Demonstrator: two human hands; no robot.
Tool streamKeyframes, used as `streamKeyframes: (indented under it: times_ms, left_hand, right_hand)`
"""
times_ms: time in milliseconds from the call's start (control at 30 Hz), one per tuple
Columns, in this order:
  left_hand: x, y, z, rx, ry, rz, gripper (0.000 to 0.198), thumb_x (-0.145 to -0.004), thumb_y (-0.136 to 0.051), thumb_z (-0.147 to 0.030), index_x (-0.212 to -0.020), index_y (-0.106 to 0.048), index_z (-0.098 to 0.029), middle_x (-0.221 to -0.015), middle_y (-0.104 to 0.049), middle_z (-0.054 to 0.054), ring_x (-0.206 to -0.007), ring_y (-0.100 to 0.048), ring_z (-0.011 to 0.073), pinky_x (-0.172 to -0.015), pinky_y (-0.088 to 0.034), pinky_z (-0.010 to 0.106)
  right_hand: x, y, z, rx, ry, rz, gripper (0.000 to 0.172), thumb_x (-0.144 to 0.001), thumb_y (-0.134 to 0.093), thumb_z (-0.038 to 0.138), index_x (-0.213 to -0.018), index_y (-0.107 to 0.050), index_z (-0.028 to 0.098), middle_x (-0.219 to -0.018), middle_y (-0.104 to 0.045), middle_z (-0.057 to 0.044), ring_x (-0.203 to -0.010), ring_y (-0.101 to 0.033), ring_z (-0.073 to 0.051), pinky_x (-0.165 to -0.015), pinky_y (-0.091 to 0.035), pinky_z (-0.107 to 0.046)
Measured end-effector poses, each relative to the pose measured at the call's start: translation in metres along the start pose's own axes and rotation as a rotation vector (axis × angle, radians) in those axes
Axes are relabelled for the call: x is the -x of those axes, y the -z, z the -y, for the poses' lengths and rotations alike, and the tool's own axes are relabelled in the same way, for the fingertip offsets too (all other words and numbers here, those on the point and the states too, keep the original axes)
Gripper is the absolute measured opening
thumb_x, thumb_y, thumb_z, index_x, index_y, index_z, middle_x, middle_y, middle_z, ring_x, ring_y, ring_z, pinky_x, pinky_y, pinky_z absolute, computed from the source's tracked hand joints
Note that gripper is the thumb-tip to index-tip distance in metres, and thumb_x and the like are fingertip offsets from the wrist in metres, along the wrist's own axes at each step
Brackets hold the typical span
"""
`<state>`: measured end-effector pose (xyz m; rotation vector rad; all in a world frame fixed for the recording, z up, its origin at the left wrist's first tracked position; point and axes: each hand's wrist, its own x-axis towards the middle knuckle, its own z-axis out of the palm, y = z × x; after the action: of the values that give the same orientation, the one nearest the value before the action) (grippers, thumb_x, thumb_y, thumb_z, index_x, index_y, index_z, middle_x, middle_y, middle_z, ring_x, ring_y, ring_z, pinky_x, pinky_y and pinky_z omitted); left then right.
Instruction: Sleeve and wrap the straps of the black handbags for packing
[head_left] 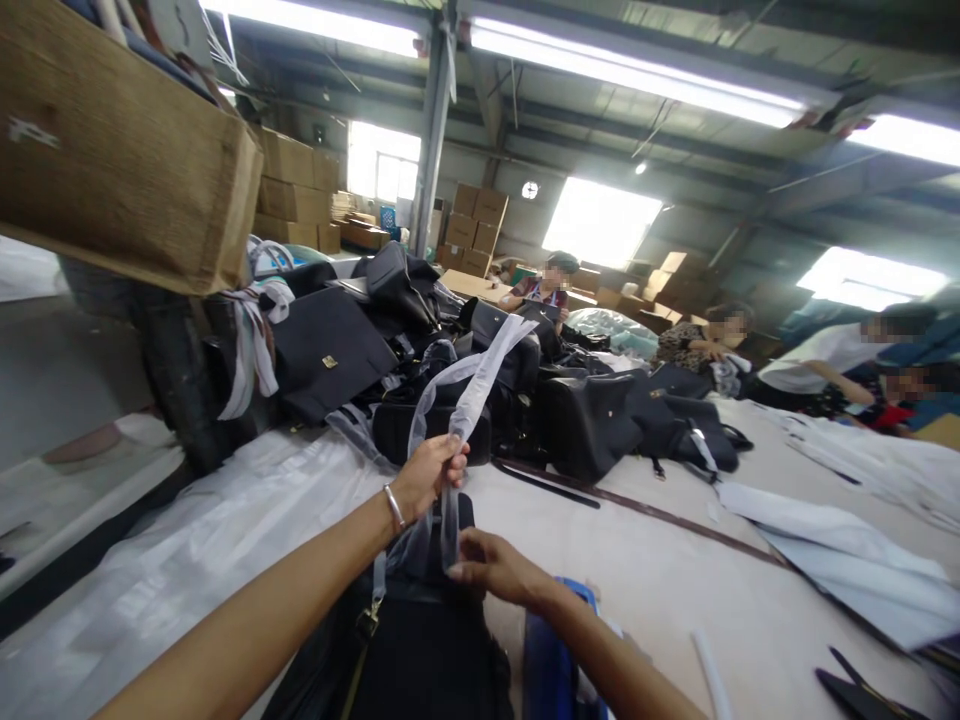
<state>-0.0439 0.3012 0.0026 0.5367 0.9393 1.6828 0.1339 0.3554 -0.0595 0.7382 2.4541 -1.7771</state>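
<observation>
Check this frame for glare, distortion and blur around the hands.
Head view: windows and ceiling strip lights blow out white; the wide lens bends the roof beams; left hand and right hand on the clear plastic strip are evenly lit and fairly sharp; the cardboard box at upper left looks soft.

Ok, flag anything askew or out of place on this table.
The cardboard box at upper left looks tilted. Black bags lie heaped in a jumble, and a loose strap trails across the table.

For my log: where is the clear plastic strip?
The strip is mid-frame in the head view, held by left hand above, right hand below, over a black bag.
</observation>
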Motion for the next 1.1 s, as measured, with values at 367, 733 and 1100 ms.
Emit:
streamKeyframes:
  times_ms: [367, 733, 1100]
  left_hand:
    - [0.004, -0.009, -0.002, -0.193, -0.09, -0.161, 0.036, -0.08, -0.07, -0.048, -0.091, -0.055, -0.017, -0.078, -0.064, 0.0, -0.051, -0.056, 0.0071, -0.053, -0.048, 0.02]
    - [0.012, -0.011, 0.027, -0.425, -0.104, -0.215, 0.017, -0.085, -0.057, -0.028, -0.077, -0.062, -0.015, -0.065, -0.066, 0.002, -0.055, -0.063, 0.0138, -0.056, -0.05, 0.025]
    - [0.01, -0.002, 0.043, -0.312, -0.105, -0.275, 0.025, -0.084, -0.059, -0.041, -0.081, -0.059, -0.016, -0.065, -0.064, 0.001, -0.055, -0.063, 0.0132, -0.057, -0.05, 0.024]
  right_hand:
    - [-0.014, -0.018, 0.009, -0.277, 0.049, -0.17, 0.03, -0.073, -0.07, 0.043, -0.074, -0.053, 0.018, -0.055, -0.051, 0.007, -0.045, -0.042, -0.006, -0.043, -0.03, -0.019]
    - [-0.016, -0.028, -0.004, -0.393, 0.017, -0.217, 0.038, -0.07, -0.07, 0.049, -0.089, -0.058, 0.017, -0.062, -0.055, 0.006, -0.048, -0.051, -0.009, -0.047, -0.04, -0.022]
    - [-0.013, -0.034, -0.005, -0.518, -0.007, -0.273, 0.041, -0.07, -0.071, 0.054, -0.078, -0.054, 0.017, -0.058, -0.057, 0.005, -0.048, -0.046, -0.008, -0.048, -0.037, -0.02]
